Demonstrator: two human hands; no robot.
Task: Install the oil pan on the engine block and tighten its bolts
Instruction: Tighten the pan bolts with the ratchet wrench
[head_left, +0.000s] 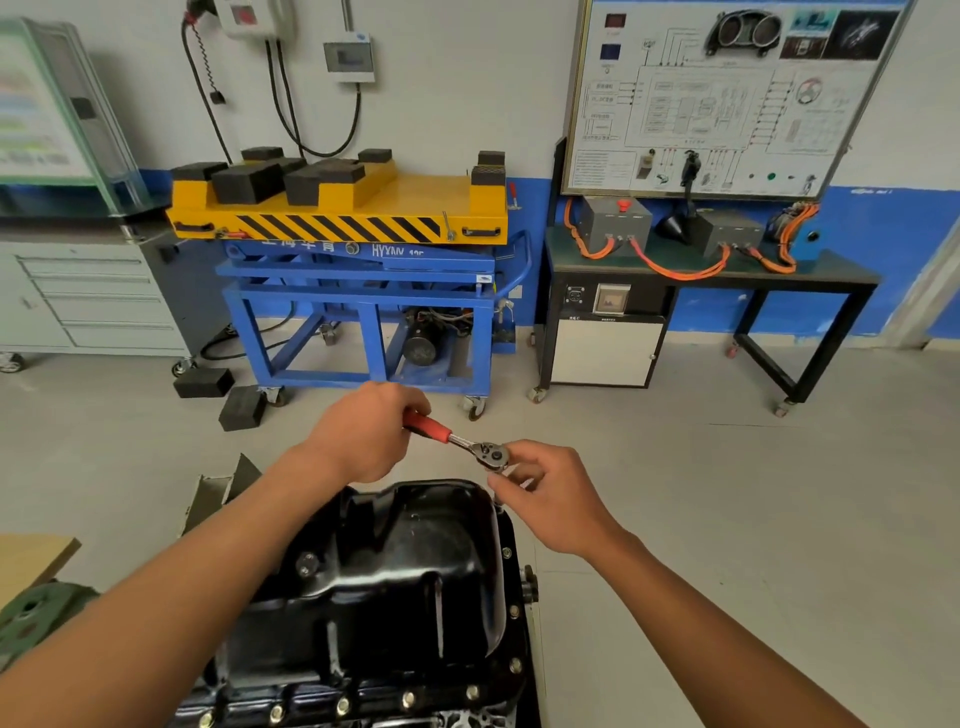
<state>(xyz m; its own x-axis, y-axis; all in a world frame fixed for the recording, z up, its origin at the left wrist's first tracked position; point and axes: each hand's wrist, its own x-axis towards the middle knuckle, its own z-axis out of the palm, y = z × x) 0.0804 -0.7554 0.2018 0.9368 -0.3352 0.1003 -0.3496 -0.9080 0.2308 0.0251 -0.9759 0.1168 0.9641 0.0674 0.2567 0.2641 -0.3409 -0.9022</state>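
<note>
A black oil pan (405, 571) is seen at the lower centre of the head view, seated sump-up on the engine block (332, 714), whose dark casting is visible only along the bottom edge. Bolts (515, 664) are set in the pan's flange along its right side and its near edge; how far they are driven in cannot be told.

A ratchet wrench (470, 444) with a red handle is held over the far right corner of the pan. Its handle is gripped by the left hand (363, 431), the fingers (408, 402) being curled round the red grip. The chrome head is met from the right by the right hand (550, 499), whose thumb and fingers (524, 453) are pinched together at the head and just under it; the part carried under the head is mostly hidden by them.

Beyond the hands, across the grey floor (675, 467), a blue lift cart (358, 312) with a yellow, hazard-striped top is parked against the wall, and black rubber blocks (244, 182) are laid on it. To its right a dark table (831, 275) is placed, with orange cables (675, 270) draped over it and a wiring training board (727, 93) propped behind. A grey drawer cabinet (93, 296) is seen at the left.
</note>
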